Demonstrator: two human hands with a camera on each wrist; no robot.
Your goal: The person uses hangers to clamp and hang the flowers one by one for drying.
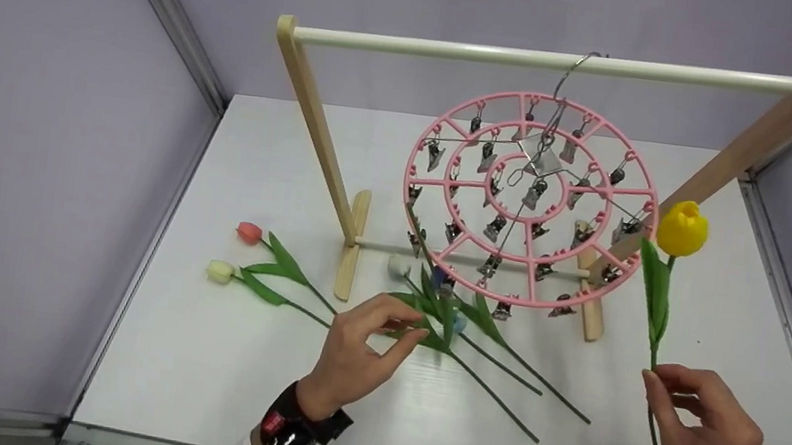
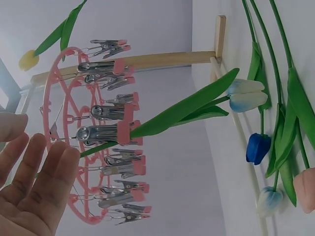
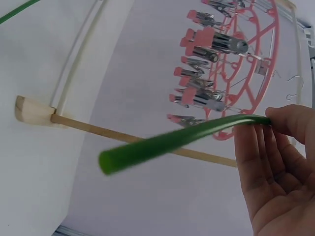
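Currently the right hand [image 1: 707,427] pinches the green stem of a yellow artificial tulip [image 1: 681,229], holding it upright just beside the right rim of the pink round plastic clip hanger [image 1: 531,197] hung from the wooden rail stand [image 1: 552,60]. Left hand [image 1: 357,350] is relaxed, fingers loosely spread, gripping nothing, hovering over the loose tulips [image 1: 458,328] lying on the white table [image 1: 196,372]. Judgement: steady the hanger first; it looks free to swing. Feed the stem into one metal clip [image 2: 106,132], holding low on the stem.
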